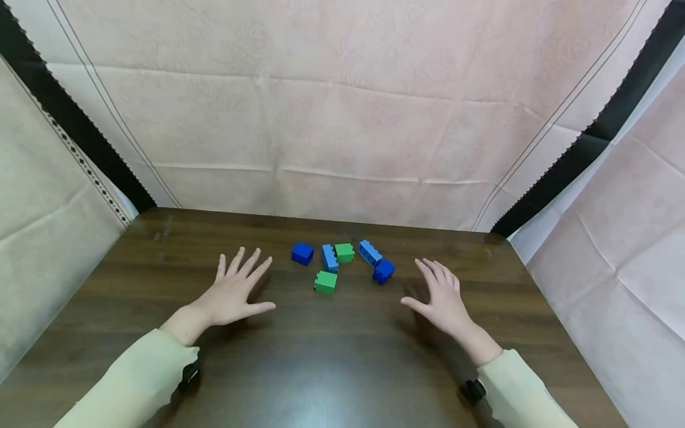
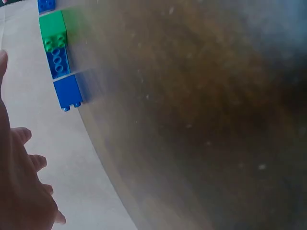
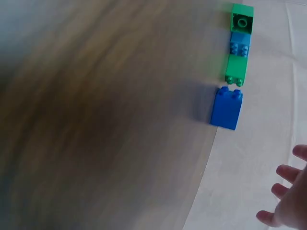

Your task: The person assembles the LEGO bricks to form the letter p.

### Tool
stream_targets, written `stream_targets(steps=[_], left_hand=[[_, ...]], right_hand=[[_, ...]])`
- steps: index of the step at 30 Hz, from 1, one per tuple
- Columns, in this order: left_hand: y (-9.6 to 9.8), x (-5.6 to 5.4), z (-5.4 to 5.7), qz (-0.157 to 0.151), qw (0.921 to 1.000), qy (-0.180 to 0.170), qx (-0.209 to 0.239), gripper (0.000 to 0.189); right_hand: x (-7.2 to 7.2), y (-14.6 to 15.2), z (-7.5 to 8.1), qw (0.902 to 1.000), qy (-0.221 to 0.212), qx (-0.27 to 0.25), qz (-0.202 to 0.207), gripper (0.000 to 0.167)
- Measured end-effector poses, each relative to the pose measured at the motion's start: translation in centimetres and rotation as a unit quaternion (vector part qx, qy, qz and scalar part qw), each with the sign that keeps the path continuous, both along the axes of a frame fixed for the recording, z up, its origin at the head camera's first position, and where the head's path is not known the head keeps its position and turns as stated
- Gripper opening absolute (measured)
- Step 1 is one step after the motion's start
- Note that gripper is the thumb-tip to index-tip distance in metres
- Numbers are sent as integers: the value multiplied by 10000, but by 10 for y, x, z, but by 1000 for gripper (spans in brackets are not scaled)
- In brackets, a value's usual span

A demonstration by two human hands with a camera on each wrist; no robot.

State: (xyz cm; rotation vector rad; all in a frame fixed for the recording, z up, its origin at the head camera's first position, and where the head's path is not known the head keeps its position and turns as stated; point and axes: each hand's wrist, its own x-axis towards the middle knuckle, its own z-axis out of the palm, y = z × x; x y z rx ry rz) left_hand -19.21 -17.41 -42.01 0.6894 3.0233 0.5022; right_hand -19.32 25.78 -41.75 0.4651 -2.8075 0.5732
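Observation:
Several toy building blocks lie loosely grouped on the brown table. At the group's left is a dark blue block (image 1: 302, 254); beside it a lighter blue block (image 1: 329, 258) lies on its side against a green block (image 1: 344, 252). Nearer to me sits another green block (image 1: 325, 282). On the right, a long light blue block (image 1: 370, 253) meets a dark blue block (image 1: 383, 271). My left hand (image 1: 232, 292), fingers spread, is left of the blocks and holds nothing. To their right, my right hand (image 1: 441, 297) is also spread with nothing in it.
The brown wooden table (image 1: 321, 368) has its far edge just behind the blocks. Pale fabric sheets (image 1: 342, 119) with black trim hang behind it and on both sides. Each wrist carries a small black device (image 1: 473, 392) at the sleeve cuff.

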Motion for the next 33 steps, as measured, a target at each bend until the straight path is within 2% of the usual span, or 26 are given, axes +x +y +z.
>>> stream_targets(steps=[6,9,15,18,25,29,33], left_hand=[[-3,-14,3,158,9996,-97,194,91],[-2,-22,5,246,9992,-242,211,92],[3,-41,6,493,9985,-218,94,94],[8,-49,6,594,9978,-267,106,95],[21,-69,2,719,9960,-533,87,96],[29,-78,0,799,9946,-657,114,95],[34,-85,-1,843,9926,-842,243,96]], right_hand=[[-5,-18,8,9973,138,-703,160,79],[-8,-30,12,9951,-12,-957,236,78],[-17,-57,14,9885,-555,-1337,447,77],[-22,-71,13,9857,-861,-1337,549,78],[-34,-102,11,9816,-1465,-986,725,79],[-39,-116,9,9780,-1616,-1083,750,75],[-43,-126,3,9701,-1845,-1376,777,75]])
